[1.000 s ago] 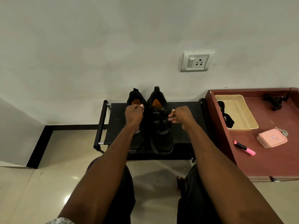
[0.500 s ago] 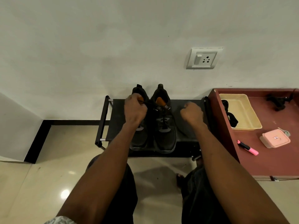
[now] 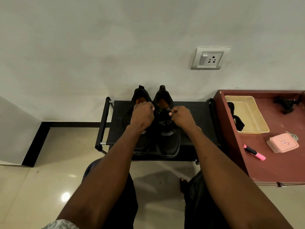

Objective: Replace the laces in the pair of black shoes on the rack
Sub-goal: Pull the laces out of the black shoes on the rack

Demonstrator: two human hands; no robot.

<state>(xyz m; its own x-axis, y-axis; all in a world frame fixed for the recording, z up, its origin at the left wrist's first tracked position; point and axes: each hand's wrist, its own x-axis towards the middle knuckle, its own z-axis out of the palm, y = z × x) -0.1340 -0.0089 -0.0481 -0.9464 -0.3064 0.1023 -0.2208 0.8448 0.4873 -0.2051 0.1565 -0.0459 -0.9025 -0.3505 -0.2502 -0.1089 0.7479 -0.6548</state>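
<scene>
Against the far wall, your black rack [image 3: 194, 113] stands on the tiled floor, with the red-brown table [image 3: 272, 167] just beside it on the right. On the rack, the pair of black shoes [image 3: 170, 144] sits side by side, heels far, toes near you. Your left hand [image 3: 142, 115] is curled over the left shoe's collar, and your right hand [image 3: 182, 116] is curled at the right shoe's tongue; both pinch something dark, likely lace, though you cannot tell for sure. On the table lie a cream tray [image 3: 252, 116], a pink box [image 3: 283, 142] and a pink marker [image 3: 255, 152].
</scene>
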